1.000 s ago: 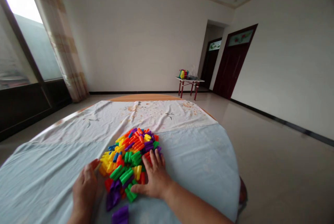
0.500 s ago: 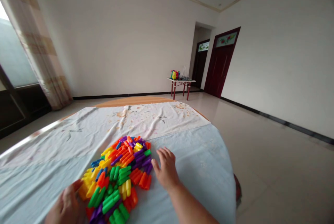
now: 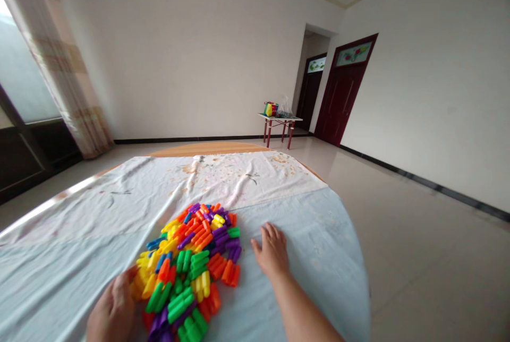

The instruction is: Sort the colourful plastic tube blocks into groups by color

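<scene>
A heap of plastic building pieces, shaped like short joined tubes in orange, yellow, green, purple and blue, lies on the tablecloth. My left hand rests at the heap's left side, its fingertips against or very near the yellow pieces. Those fingers are extended and partly hidden from me; I see nothing held in them. To the right of the heap, my right hand is over the blue part of the cloth, palm down with fingers loosely apart. It holds nothing and is apart from the pieces.
The cloth, pale floral at the far side, covers a round wooden table. Farther off, a small side table carries a colourful bag and a clear plastic bag. A curtain hangs at left; a dark red door stands at right.
My right hand has shifted right, farther from the heap. The left hand stays beside the yellow pieces. The whole view has moved slightly, and the heap looks much the same.
</scene>
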The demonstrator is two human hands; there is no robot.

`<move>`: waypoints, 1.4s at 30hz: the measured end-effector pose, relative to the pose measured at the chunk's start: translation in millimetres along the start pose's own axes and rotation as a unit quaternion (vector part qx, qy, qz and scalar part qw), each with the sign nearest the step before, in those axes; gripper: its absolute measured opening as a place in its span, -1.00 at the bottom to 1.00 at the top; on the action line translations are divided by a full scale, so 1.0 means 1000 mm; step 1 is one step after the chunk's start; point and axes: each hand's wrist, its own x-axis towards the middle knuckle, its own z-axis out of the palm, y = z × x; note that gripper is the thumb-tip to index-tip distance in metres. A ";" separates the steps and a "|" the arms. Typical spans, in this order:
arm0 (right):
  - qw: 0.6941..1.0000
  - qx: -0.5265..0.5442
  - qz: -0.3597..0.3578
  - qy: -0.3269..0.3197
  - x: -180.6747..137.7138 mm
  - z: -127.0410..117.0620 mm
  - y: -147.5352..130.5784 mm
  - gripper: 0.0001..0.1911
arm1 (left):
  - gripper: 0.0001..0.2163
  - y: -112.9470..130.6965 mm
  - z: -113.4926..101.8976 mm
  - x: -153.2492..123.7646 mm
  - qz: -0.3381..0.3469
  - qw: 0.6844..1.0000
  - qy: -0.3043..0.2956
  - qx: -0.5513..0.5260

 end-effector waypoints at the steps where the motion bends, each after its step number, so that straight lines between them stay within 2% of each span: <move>1: 1.000 -0.001 0.000 0.000 0.000 0.000 0.000 -0.56 | -0.44 0.002 0.000 -0.001 -0.001 1.000 0.003 -0.001; 12: 1.000 -0.015 -0.013 0.016 0.001 0.003 0.003 -0.59 | -0.51 0.022 -0.014 -0.022 0.026 0.996 0.070 0.048; 22: 0.999 0.002 -0.025 0.034 0.000 0.001 0.006 -0.66 | -0.62 0.036 -0.023 -0.005 0.035 0.991 0.027 0.128; 26: 0.998 0.022 -0.038 0.051 -0.001 0.005 0.010 -0.69 | -0.64 0.034 -0.021 -0.001 0.058 0.983 0.025 0.174; 32: 0.992 0.086 -0.060 0.076 -0.002 0.005 0.018 -0.73 | -0.63 0.015 -0.012 -0.004 0.077 0.970 0.042 0.227; 37: 0.967 0.192 -0.131 0.100 -0.004 -0.001 0.010 -0.71 | -0.63 0.006 -0.010 -0.005 0.074 0.968 0.050 0.236; 39: 0.951 0.225 -0.187 0.097 -0.003 -0.005 -0.003 -0.70 | -0.63 0.006 -0.009 -0.004 0.070 0.968 0.051 0.235; 42: 0.932 0.243 -0.261 0.060 0.000 -0.010 -0.029 -0.68 | -0.63 0.008 -0.009 -0.004 0.065 0.969 0.048 0.234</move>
